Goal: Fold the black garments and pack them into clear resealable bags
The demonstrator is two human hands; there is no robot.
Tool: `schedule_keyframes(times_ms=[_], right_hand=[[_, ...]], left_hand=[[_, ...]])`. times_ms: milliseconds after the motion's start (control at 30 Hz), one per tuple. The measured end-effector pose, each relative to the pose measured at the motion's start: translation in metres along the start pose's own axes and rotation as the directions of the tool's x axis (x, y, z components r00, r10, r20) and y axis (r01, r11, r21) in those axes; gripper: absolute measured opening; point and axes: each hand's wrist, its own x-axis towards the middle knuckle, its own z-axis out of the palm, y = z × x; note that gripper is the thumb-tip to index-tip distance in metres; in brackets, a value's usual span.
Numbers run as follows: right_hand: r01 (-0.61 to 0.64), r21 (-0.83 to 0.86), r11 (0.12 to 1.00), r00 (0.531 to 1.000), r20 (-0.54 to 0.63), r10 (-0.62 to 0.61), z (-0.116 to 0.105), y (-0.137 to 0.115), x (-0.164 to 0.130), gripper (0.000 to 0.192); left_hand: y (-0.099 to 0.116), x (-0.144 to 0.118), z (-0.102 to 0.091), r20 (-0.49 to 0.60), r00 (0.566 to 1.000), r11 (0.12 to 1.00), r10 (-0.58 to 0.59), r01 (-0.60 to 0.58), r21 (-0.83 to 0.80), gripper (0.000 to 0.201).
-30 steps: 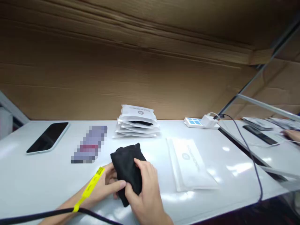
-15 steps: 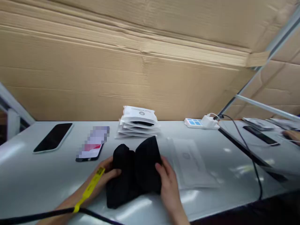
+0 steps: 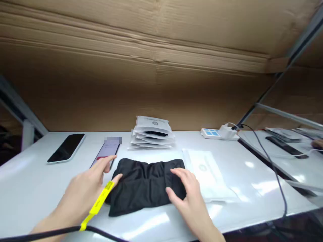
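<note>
A black cloth (image 3: pixel 145 185) lies spread out flat on the white table (image 3: pixel 30 188) in front of me. My left hand (image 3: pixel 85 191) hovers over its left edge with fingers apart, thumb near the cloth, a yellow tag strap (image 3: pixel 97 205) at the wrist. My right hand (image 3: pixel 188 193) rests with spread fingers on the cloth's right end. Neither hand grips anything.
A clear flat bag (image 3: pixel 209 174) lies right of the cloth. A stack of white pouches (image 3: pixel 151 132) stands behind it. Two phones (image 3: pixel 66 153) (image 3: pixel 106 151) lie at the left. A white charger block with cable (image 3: pixel 228 131) sits at the back right. Another person's hand (image 3: pixel 317 144) shows far right.
The cloth was bunched between both hands; it has been unfolded and laid flat. Both hands have let go and opened, the left moving left, the right staying on the cloth's right end.
</note>
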Motion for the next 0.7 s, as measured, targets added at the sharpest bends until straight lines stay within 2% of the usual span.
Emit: schedule_keyframes(times_ms=[67, 133, 267, 367, 533, 633, 700], right_hand=[[0.064, -0.065, 0.996, 0.997, 0.045, -0.061, 0.012, 0.000, -0.002, 0.038], [0.089, -0.099, 0.991, 0.995, 0.050, -0.084, 0.017, 0.004, -0.002, 0.037], [0.079, -0.101, 0.992, 0.997, 0.002, -0.079, 0.004, 0.019, 0.003, 0.030], [0.033, -0.141, 0.989, 0.996, -0.072, -0.043, -0.017, 0.036, 0.007, 0.029], [-0.109, -0.255, 0.961, 0.973, -0.227, 0.050, -0.052, 0.068, 0.004, 0.034], [-0.168, -0.290, 0.942, 0.947, -0.312, 0.073, -0.060, 0.073, 0.001, 0.036], [-0.153, -0.286, 0.946, 0.942, -0.330, 0.053, -0.059, 0.066, 0.000, 0.033]], left_hand=[[0.003, -0.002, -0.006, -0.036, 0.997, 0.993, 0.074, -0.070, 0.097, 0.043], [0.011, -0.006, -0.003, -0.030, 0.983, 0.980, 0.179, -0.175, 0.092, 0.037], [0.023, -0.015, 0.020, 0.084, 0.923, 0.926, 0.376, -0.377, 0.003, 0.029], [0.014, -0.021, 0.038, 0.128, 0.912, 0.920, 0.389, -0.392, -0.003, 0.030], [-0.009, -0.030, 0.053, 0.088, 0.916, 0.920, 0.391, -0.393, 0.000, 0.038], [-0.008, -0.031, 0.052, 0.051, 0.924, 0.926, 0.379, -0.378, -0.022, 0.039], [-0.006, -0.031, 0.051, 0.029, 0.934, 0.934, 0.357, -0.356, -0.041, 0.039]])
